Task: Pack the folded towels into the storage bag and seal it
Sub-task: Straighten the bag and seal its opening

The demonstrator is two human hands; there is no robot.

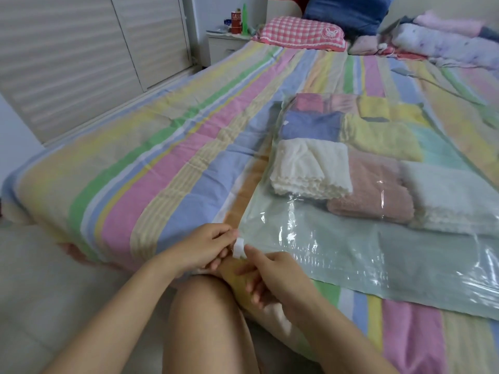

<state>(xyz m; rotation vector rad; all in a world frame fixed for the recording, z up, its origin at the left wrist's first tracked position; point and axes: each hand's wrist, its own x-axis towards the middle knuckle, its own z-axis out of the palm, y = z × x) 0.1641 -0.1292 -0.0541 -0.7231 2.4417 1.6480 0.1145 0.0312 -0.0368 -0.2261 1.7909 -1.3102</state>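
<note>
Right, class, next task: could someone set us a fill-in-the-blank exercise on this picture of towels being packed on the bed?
1. The folded towels lie ____ the clear plastic storage bag.
2. The left hand and right hand meet at a small ____ slider clip on the bag's near corner.
3. The bag rests on a pastel ____ bedsheet.
4. The pillow at the bed's far end has a red-and-white ____ pattern.

Missing words: inside; white; striped; checked.

Striped bed (162, 157): storage bag (351, 252) flat near edge; checked pillow (297, 32) at head.
</note>
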